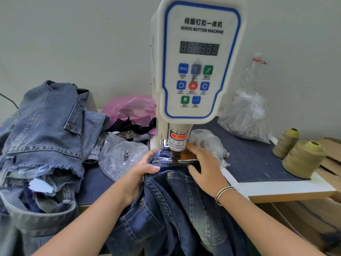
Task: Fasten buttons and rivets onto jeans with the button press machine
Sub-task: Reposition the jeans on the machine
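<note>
1. The left hand (137, 172) has its fingers (151, 168) curled round a fold of the dark jeans (166, 209), gripping the waistband edge.
2. The right hand (204, 169) lies flat, fingers (192, 149) straight and spread, pressing the waistband down just beside the press head (177, 143).
3. The jeans sit under the button machine (197, 61), a rivet (169, 174) showing between the hands.
4. Further out on the counter (258, 159) lie a heap of lighter jeans (46, 135), plastic bags (120, 156) and thread cones (302, 157).
</note>
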The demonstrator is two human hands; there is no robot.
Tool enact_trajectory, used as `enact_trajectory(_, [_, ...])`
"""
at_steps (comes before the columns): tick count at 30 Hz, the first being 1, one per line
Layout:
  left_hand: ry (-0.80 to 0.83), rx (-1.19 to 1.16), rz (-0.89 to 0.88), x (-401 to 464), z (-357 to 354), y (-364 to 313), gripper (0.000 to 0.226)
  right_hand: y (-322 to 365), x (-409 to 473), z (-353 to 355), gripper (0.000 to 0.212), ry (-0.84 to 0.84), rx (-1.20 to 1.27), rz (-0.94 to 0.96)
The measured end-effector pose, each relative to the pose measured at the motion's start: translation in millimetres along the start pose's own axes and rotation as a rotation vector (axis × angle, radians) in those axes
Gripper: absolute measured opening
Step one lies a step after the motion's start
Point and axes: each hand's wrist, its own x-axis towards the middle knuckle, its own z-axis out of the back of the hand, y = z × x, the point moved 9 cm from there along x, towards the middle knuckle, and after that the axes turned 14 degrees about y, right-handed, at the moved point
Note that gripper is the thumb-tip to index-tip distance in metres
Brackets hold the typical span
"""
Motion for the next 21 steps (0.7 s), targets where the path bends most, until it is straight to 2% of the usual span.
enact_trajectory(3, [0.050,-0.027,0.069,-14.5,-5.8,6.2,0.084,-2.4,2.2,-1.5,0.065,0.112,-0.087,-0.070])
enact_trajectory(4, [0.065,-0.030,0.081,-20.0,-4.2,5.4,0.081,-0.4,2.4,-1.0,0.063,0.152,-0.149,-0.082])
enact_trajectory(6, [0.066,-0.014,0.114,-29.6,3.5,-1.2,0.071,7.3,3.4,1.5,0.045,0.216,-0.278,-0.055])
enact_trajectory(8, [0.070,0.145,0.182,-37.1,12.6,-8.8,0.072,19.5,2.2,-1.1,0.030,0.301,-0.352,0.010])
enact_trajectory(10, [0.079,0.389,0.276,-42.8,20.1,-14.4,0.074,29.0,-2.2,-6.6,0.031,0.347,-0.301,0.066])
enact_trajectory(13, [0.087,0.642,0.344,-46.7,20.4,-19.0,0.065,34.9,-8.3,-3.4,0.031,0.323,-0.107,0.066])
enact_trajectory(15, [0.067,0.793,0.355,-45.8,18.0,-20.8,0.064,41.9,-15.6,-3.0,0.032,0.315,-0.285,0.077])
enact_trajectory(17, [0.034,0.836,0.327,-42.6,13.5,-23.4,0.061,56.9,-26.2,1.2,0.036,0.200,-0.548,0.179])
enact_trajectory(18, [0.017,0.821,0.296,-40.6,8.6,-25.6,0.061,66.7,-34.4,2.1,0.036,0.133,-0.599,0.232])
enact_trajectory(21, [0.017,0.870,0.246,-32.4,-11.1,-26.4,0.068,94.7,-57.2,-2.8,0.032,-0.027,-0.509,0.393])
